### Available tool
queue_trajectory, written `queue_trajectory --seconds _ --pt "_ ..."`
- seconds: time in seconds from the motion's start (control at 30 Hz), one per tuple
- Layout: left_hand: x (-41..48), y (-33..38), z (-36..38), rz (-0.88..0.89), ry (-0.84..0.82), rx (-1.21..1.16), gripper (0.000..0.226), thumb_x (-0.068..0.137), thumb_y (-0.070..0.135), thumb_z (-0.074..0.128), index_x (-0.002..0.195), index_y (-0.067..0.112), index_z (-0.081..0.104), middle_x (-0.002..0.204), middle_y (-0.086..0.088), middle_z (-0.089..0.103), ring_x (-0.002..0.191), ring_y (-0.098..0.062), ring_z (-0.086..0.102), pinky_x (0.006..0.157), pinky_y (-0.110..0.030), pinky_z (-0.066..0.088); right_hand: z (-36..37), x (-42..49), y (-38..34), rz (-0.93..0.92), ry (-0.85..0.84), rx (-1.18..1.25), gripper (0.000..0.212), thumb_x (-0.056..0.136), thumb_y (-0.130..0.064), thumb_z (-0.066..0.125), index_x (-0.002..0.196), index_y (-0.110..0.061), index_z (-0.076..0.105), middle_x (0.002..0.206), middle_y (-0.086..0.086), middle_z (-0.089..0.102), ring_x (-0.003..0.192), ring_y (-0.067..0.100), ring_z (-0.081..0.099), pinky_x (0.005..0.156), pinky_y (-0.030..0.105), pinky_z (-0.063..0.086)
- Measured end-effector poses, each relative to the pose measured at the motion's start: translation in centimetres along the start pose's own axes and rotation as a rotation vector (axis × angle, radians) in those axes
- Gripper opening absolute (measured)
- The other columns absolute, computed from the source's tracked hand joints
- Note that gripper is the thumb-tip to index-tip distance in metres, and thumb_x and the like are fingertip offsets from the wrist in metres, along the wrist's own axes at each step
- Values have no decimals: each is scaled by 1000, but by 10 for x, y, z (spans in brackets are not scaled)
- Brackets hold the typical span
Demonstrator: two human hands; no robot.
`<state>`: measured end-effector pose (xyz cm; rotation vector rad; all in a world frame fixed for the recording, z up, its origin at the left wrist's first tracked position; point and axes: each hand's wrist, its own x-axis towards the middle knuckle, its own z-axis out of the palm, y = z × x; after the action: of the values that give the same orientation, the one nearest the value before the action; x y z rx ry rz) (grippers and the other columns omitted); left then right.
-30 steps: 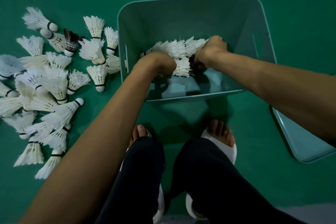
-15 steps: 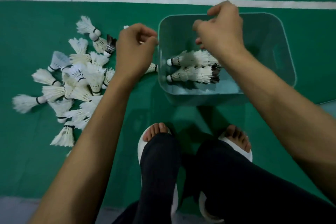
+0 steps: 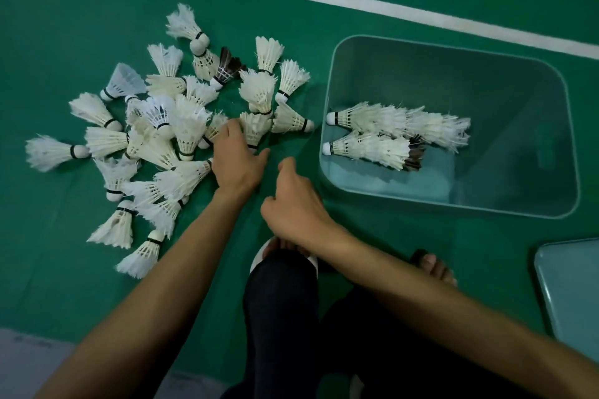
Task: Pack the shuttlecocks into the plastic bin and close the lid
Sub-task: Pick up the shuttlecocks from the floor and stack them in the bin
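A: Where are the shuttlecocks?
B: Two nested rows (image 3: 389,139) lie in the plastic bin (image 3: 453,209). The loose pile (image 3: 168,126) lies on the court floor (image 3: 64,26) to its left, and the lid (image 3: 570,288) lies apart on the right.
A: The hands?
B: Left grip (image 3: 238,162) is spread, fingertips at the pile's edge, holding nothing. Right grip (image 3: 293,201) is loosely curled and empty.
A: Risk?
B: Likely crushed feathers, if fingers close on skirts rather than corks. A hasty sweep could scatter the pile.
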<state>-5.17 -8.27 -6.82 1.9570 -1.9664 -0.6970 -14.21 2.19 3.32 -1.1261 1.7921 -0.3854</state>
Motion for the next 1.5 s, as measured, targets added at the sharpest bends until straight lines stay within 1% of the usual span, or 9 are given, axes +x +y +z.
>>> queue_trajectory --seconds 0.27,0.4,0.5,0.63,0.8,1.0,1.23,1.4,1.5 --pt "3 11 -38 -290 271 -493 17 71 24 76 89 24 76 81 9 72 75 -10 68 67 -31 58 16 45 15 -93 199 -367 48 81 -7 71 122 -9 47 149 21 30 126 43 45 103 51 45" --pt "23 19 -51 1 158 -387 35 69 18 79 103 24 75 118 5 58 107 -10 58 90 -12 45 34 82 12 -184 420 -461 43 93 -1 53 136 -8 55 168 14 16 146 43 28 113 55 35" --pt "43 27 -47 223 -7 -158 37 69 11 74 105 20 78 118 2 67 114 -14 58 97 -26 47 34 96 9 -206 314 -683 41 103 -16 40 140 -11 57 163 10 31 153 42 12 121 55 19" --pt "57 25 -40 242 -170 101 27 76 23 78 102 26 76 104 2 76 98 -21 71 75 -30 54 19 93 10 -149 257 -987 29 96 -19 55 119 -20 73 144 11 53 148 43 23 121 54 20" --pt "43 26 -45 146 -45 0 23 72 31 82 92 26 71 95 10 74 83 -14 71 71 -27 53 26 76 8 -132 258 -1163 28 97 -29 53 113 -26 75 139 11 56 136 38 41 113 48 33" --pt "-5 27 -60 13 111 -202 22 74 40 80 85 26 67 88 11 74 74 -7 68 64 -24 48 33 59 4 -143 317 -977 46 98 -13 31 134 -5 58 151 22 35 140 45 31 109 47 38" --pt "-36 13 -75 -202 203 -209 25 72 39 80 87 24 68 76 14 65 75 -15 64 64 -27 41 20 7 -21 -233 201 -844 35 86 -6 65 122 -4 63 141 23 35 132 44 32 103 40 41" --pt "-42 17 -89 -243 223 -566 35 61 29 81 62 22 47 53 11 44 53 -16 39 57 -29 34 -7 -26 -46 -448 378 -745 41 84 -2 69 124 -6 62 136 17 44 124 34 41 91 30 44" --pt "-43 36 -104 -210 174 -833 30 66 13 73 63 23 44 52 9 48 55 -16 47 57 -31 39 -34 -35 -55 -578 548 -683 31 81 2 69 112 -5 68 120 13 60 111 26 53 86 29 45"
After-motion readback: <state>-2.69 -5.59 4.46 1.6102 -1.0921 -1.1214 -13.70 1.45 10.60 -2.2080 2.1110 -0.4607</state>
